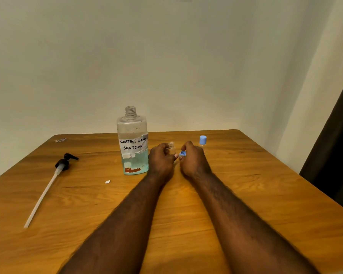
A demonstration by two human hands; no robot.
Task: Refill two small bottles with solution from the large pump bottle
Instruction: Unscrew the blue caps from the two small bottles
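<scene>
The large clear bottle (134,143), labelled "contact lens solution", stands uncapped on the wooden table (255,194) with blue liquid in its lower part. Its black pump head with a long white tube (53,178) lies apart at the left. My left hand (160,160) grips a small clear bottle (171,145) whose open neck shows above my fingers. My right hand (192,161) pinches a small blue cap (182,153) right beside it. A second small bottle with a blue cap (203,141) stands upright just behind my right hand.
A scrap of white paper (107,181) lies in front of the large bottle. A small clear wrapper (60,139) lies at the table's far left corner. A pale wall stands behind the table and a dark curtain (337,147) hangs at the right.
</scene>
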